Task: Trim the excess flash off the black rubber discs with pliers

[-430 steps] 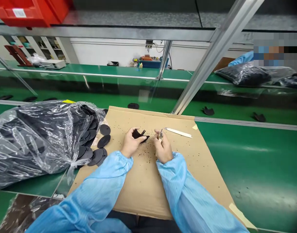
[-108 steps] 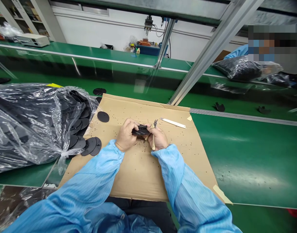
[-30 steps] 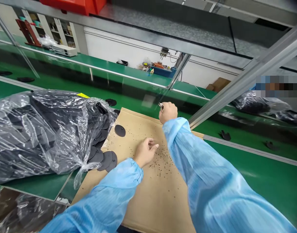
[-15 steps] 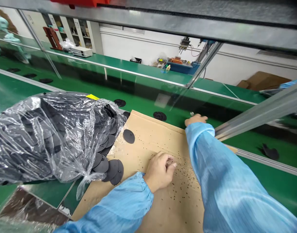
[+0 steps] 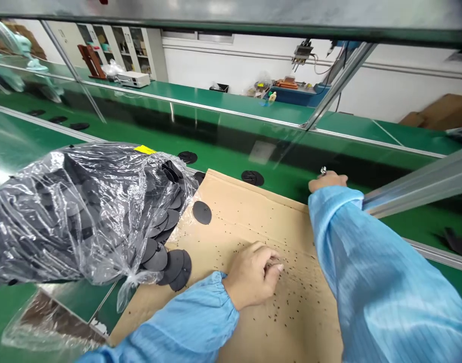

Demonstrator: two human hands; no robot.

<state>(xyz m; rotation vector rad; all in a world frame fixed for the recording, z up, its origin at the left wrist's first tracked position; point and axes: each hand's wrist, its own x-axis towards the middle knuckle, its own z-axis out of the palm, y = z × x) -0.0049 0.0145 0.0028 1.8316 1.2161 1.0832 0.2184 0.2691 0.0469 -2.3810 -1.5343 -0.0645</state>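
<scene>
No text, label, brand, number or sign can be read anywhere here.

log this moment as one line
left hand: over cardboard | right hand: over green surface, holding metal-tipped tool | lone black disc: on cardboard

Green bench (image 5: 22, 136): cardboard sheet (image 5: 236, 187), clear bag (image 5: 83, 217) of black discs to its left
Cardboard sheet: scattered black specks (image 5: 275, 307); lone black disc (image 5: 202, 213) near left edge; overlapping discs (image 5: 174, 267)
Green strip (image 5: 219, 159) behind: dark round pieces (image 5: 252, 177), spaced apart
Far green counter (image 5: 185, 96): pale boxy device (image 5: 133, 79)
</scene>
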